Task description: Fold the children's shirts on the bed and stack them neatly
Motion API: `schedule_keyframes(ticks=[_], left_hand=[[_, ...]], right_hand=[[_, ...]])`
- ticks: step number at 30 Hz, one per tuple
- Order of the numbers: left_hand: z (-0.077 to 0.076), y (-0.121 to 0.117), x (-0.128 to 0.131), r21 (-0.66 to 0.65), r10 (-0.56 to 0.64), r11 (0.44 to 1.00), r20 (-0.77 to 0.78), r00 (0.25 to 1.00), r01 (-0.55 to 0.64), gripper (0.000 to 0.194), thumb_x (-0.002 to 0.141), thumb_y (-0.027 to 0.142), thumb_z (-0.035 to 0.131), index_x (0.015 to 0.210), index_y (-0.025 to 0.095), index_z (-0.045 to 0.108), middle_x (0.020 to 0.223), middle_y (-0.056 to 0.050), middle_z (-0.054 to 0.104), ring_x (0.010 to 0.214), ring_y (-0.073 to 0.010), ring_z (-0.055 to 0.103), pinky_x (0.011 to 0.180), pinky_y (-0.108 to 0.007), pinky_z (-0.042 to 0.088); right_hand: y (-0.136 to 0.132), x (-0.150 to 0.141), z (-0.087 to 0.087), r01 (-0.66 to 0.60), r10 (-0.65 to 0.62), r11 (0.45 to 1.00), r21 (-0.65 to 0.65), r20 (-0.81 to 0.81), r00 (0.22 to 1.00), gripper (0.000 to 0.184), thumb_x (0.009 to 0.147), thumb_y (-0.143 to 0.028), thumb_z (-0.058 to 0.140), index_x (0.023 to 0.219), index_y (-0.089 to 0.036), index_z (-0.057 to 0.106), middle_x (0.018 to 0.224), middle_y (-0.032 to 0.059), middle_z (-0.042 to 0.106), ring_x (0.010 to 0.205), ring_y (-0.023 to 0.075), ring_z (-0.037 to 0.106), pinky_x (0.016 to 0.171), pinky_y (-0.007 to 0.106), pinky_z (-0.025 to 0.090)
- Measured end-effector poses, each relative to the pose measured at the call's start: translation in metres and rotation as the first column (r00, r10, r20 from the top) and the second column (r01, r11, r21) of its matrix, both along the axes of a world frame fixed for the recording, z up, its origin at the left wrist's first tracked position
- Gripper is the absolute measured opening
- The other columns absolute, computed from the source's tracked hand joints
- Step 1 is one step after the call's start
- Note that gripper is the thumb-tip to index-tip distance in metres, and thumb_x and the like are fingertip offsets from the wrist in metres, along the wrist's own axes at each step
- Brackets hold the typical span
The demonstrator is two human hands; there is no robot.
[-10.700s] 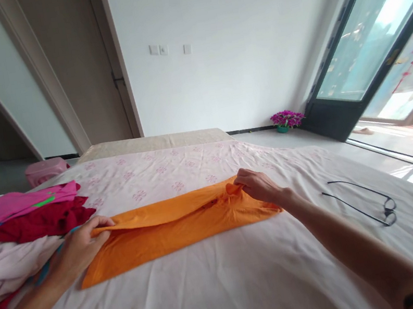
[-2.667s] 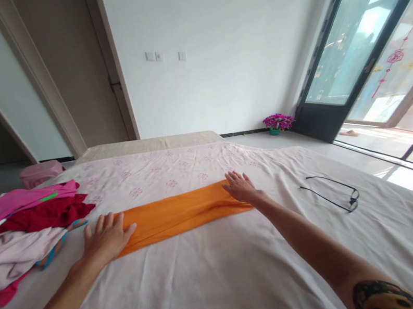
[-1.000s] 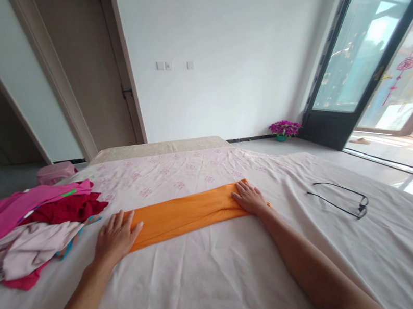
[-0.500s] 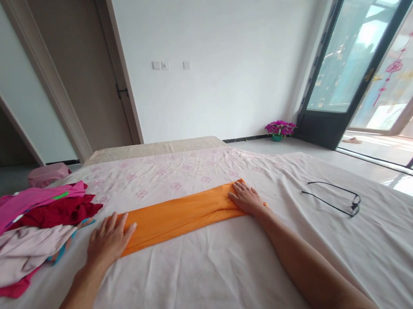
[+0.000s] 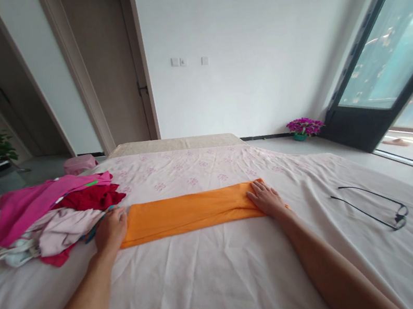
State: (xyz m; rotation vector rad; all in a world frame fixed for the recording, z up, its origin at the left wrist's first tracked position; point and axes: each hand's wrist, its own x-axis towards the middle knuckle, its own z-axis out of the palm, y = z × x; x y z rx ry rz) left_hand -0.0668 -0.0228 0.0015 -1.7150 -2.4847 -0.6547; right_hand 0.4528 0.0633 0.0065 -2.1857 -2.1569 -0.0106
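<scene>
A folded orange garment lies in a long flat strip across the bed; its exact kind cannot be made out. At its left end, my left hand is closed on the edge, with curled fingers and the thumb hidden. Flat on the strip's right end rests my right hand, its fingers stretched out and a little apart. A few creases run through the cloth beside that hand.
Left of the strip is a heap of pink, red and white clothes. Eyeglasses lie on the bed sheet to the right. Beyond the bed are a pink stool and potted purple flowers.
My left hand has gone from lying flat on the garment to curled fingers at its left edge. My right hand stays flat on the right end. The view has turned left.
</scene>
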Motion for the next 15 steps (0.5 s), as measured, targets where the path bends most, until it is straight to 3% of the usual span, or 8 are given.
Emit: schedule_keyframes(ticks=[2, 5, 9, 15], left_hand=[[0.008, -0.005, -0.001, 0.001, 0.071, 0.998, -0.008, 0.997, -0.071, 0.05, 0.091, 0.036, 0.029, 0.118, 0.016, 0.066, 0.128, -0.013, 0.065, 0.115, -0.029, 0.06, 0.097, -0.038, 0.044], [0.015, -0.01, 0.002, -0.041, 0.08, 0.996, -0.042, 0.996, -0.082, 0.051, 0.091, 0.046, 0.032, 0.109, 0.017, 0.07, 0.123, -0.015, 0.067, 0.112, -0.0321, 0.061, 0.094, -0.041, 0.045], [0.012, -0.01, 0.006, -0.124, 0.061, 0.99, -0.091, 0.994, -0.072, 0.055, 0.084, 0.06, 0.041, 0.1, 0.017, 0.071, 0.113, -0.018, 0.069, 0.107, -0.0348, 0.062, 0.088, -0.043, 0.047], [0.011, -0.003, 0.004, -0.255, 0.024, 0.966, -0.093, 0.995, -0.047, 0.06, 0.08, 0.068, 0.038, 0.084, 0.019, 0.073, 0.098, -0.018, 0.072, 0.097, -0.0357, 0.065, 0.079, -0.042, 0.047]], right_hand=[[0.001, 0.001, -0.001, -0.003, 0.003, 1.0, 0.005, 0.005, 1.0, 0.064, 0.098, -0.054, 0.023, 0.153, -0.023, 0.03, 0.161, 0.0052, 0.024, 0.148, 0.0236, 0.019, 0.116, 0.047, 0.021], [0.002, 0.001, -0.002, -0.01, 0.01, 1.0, 0.016, 0.001, 1.0, 0.064, 0.098, -0.055, 0.023, 0.153, -0.022, 0.03, 0.161, 0.0047, 0.025, 0.148, 0.0237, 0.02, 0.116, 0.046, 0.021], [0.002, 0.002, -0.003, -0.013, 0.013, 1.0, 0.015, 0.013, 1.0, 0.064, 0.098, -0.054, 0.022, 0.153, -0.022, 0.03, 0.161, 0.0048, 0.025, 0.148, 0.0238, 0.02, 0.115, 0.046, 0.022], [0.003, 0.002, -0.004, -0.021, 0.02, 0.999, 0.029, 0.015, 1.0, 0.064, 0.098, -0.054, 0.022, 0.152, -0.022, 0.032, 0.161, 0.005, 0.026, 0.147, 0.0243, 0.021, 0.114, 0.045, 0.024]])
